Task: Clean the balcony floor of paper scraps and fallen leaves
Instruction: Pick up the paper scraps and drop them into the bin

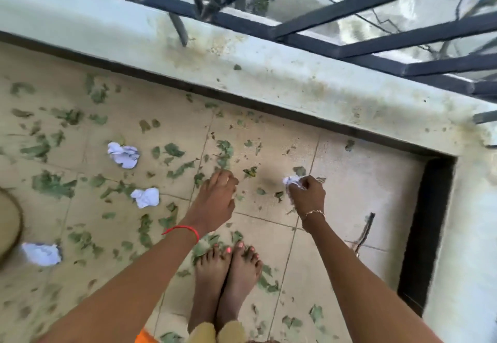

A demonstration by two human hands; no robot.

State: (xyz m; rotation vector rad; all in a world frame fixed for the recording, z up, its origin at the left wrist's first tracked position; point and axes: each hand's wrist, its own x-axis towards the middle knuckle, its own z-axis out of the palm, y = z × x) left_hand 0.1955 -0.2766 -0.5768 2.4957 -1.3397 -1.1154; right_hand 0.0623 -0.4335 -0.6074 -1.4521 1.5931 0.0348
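Note:
My right hand point(306, 197) grips a crumpled white paper scrap point(291, 180) just above the tiled balcony floor point(363, 181). My left hand point(216, 197) reaches down beside it with its fingers curled; whether it holds anything is hidden. Three more crumpled paper balls lie to the left: one point(123, 154) farther out, one point(145, 197) close to my left hand, one point(41, 254) near the left edge. Torn green leaves point(52, 184) are scattered over most of the tiles.
My bare feet point(226, 283) stand together on the tiles below my hands. A low stained parapet wall point(269, 73) with a dark metal grille point(376, 33) bounds the far side and right corner. A round tan object point(8, 221) shows at the left edge. A small dark stick point(367, 228) lies right.

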